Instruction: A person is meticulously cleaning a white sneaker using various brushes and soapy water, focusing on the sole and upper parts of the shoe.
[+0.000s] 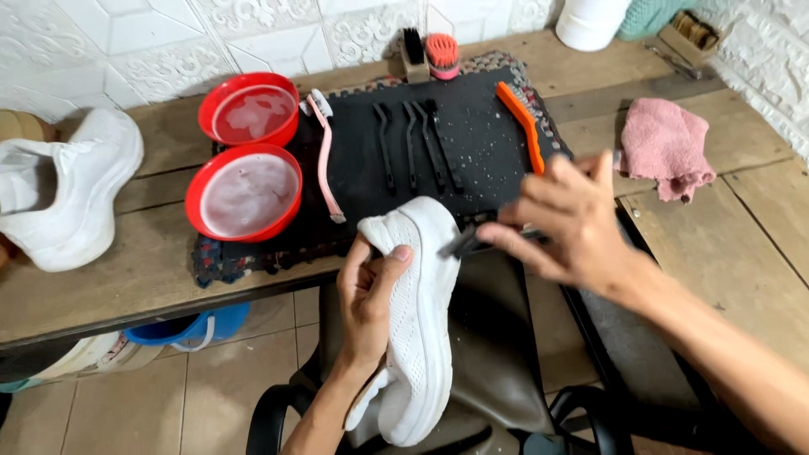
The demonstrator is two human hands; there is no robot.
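At the far left, a second white shoe (63,190) is laid on the wooden table (143,278), well apart from the hands. To its right, two red bowls (245,194) with cloudy water are placed at the left edge of a dark mat (472,135). A pink brush (325,160) is laid beside the bowls, then three black brushes (413,147) side by side, and an orange brush (522,125) at the right part of the mat. Two wider brushes (428,55) are seen at the far edge, near the tiled wall.

Near the middle, a white shoe (417,329) is held in front of the table edge, above a dark chair. Its long axis is almost upright in the view, with one end up near the mat and the other end down, toward the person. The left hand (368,299) is closed around the left side of the shoe, with the thumb pressed on the mesh.

The right hand (569,223) is found just to the right of the upper end of the shoe. Its fingers are clamped on a small dark brush (465,243), whose tip is pointed left and is touching or almost touching the upper right side of the shoe; which of the two cannot be told. So the shoe lies to the left of the right hand, and this hand is the nearer one to the upper end.

At the far right, a pink cloth (667,147) is laid on the table
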